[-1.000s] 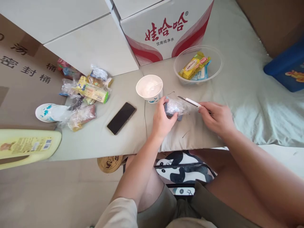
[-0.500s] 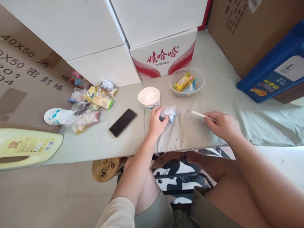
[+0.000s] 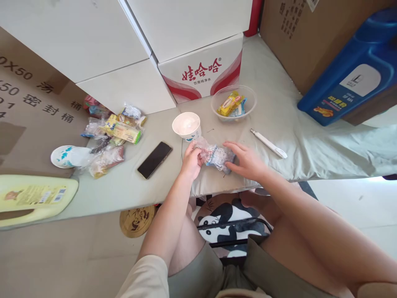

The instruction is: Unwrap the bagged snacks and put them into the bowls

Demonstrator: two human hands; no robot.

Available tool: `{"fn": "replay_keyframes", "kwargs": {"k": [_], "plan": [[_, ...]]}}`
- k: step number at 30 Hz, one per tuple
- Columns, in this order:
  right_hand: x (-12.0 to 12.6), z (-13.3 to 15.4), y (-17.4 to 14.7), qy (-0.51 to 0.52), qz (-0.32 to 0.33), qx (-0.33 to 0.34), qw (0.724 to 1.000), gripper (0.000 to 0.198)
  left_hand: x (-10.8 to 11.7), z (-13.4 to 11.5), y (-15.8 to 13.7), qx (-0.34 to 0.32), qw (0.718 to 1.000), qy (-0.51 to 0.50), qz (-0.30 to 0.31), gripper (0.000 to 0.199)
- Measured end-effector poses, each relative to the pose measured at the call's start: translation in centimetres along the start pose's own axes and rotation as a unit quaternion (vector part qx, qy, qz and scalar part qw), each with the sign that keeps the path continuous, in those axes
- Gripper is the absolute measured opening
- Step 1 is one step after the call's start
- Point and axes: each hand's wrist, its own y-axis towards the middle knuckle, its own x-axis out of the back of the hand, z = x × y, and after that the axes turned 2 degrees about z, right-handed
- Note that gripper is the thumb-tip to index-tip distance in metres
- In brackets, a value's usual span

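My left hand [image 3: 191, 162] is closed, its thumb and fingers pinching the left end of a crinkled clear-plastic packet [image 3: 217, 156] with blue print. What the packet contains is hard to make out. At the packet's right end, my right hand [image 3: 246, 161] has its fingers apart, the fingertips at the plastic and nothing gripped. A slim white craft knife [image 3: 268, 143] lies on the cloth to the right of that hand. Just behind the packet stands a white paper bowl [image 3: 186, 126] with blue marks, something whitish inside.
A clear plastic bowl [image 3: 253, 108] holds yellow and blue packets. Left of my hands lie a phone [image 3: 154, 160], a pile of wrapped snacks [image 3: 119, 132] and a tipped paper cup [image 3: 63, 156]. A yellow jug [image 3: 37, 198], blue bottle [image 3: 344, 82] and white carton [image 3: 204, 74] stand around.
My right hand has let go of the craft knife, which now lies on the cloth, and moved left to the packet. My left hand now pinches the packet's end, and the packet looks more stretched out.
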Motion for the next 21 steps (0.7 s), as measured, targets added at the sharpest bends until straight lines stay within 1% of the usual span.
{"fn": "replay_keyframes", "kwargs": {"k": [2,4,6,8,9,11,13,16,18,20,21], "plan": [[-0.1,-0.3,0.1,-0.007,-0.008,-0.003,1.000,0.030,0.2,0.1,0.1,-0.024,1.000,0.008,0.010,0.040],[0.0,-0.6,0.1,-0.010,-0.025,-0.009,1.000,0.019,0.6,0.4,0.3,-0.061,0.997,0.033,0.041,0.050],[0.1,-0.7,0.0,0.002,-0.032,-0.019,0.999,0.018,0.8,0.8,0.5,-0.089,0.990,0.077,0.082,0.052],[0.0,-0.7,-0.1,0.016,-0.023,-0.029,0.999,0.026,0.9,1.0,0.5,-0.096,0.983,0.124,0.098,0.043],[0.0,-0.6,-0.1,0.019,-0.017,-0.033,0.999,0.031,0.9,1.0,0.5,-0.092,0.983,0.132,0.087,0.037],[-0.2,-0.6,0.0,0.019,-0.003,-0.031,0.999,0.037,0.8,0.9,0.4,-0.079,0.989,0.116,0.050,0.027],[-0.2,-0.7,0.1,0.017,0.000,-0.016,1.000,0.037,0.8,0.6,0.3,-0.070,0.993,0.088,0.020,0.022],[0.2,-1.0,0.1,0.021,-0.022,0.013,0.999,0.027,1.1,0.0,0.0,-0.072,0.993,0.091,-0.002,0.024],[0.5,-1.1,0.1,0.024,-0.050,0.014,0.998,0.021,1.3,-0.3,-0.1,-0.076,0.992,0.095,-0.016,0.028],[0.9,-1.0,0.0,0.024,-0.078,0.013,0.997,0.019,1.5,-0.4,-0.3,-0.073,0.992,0.098,-0.013,0.030],[0.9,-0.7,-0.1,0.026,-0.080,0.024,0.996,0.018,1.5,-0.4,-0.4,-0.067,0.992,0.103,-0.002,0.030]]}}
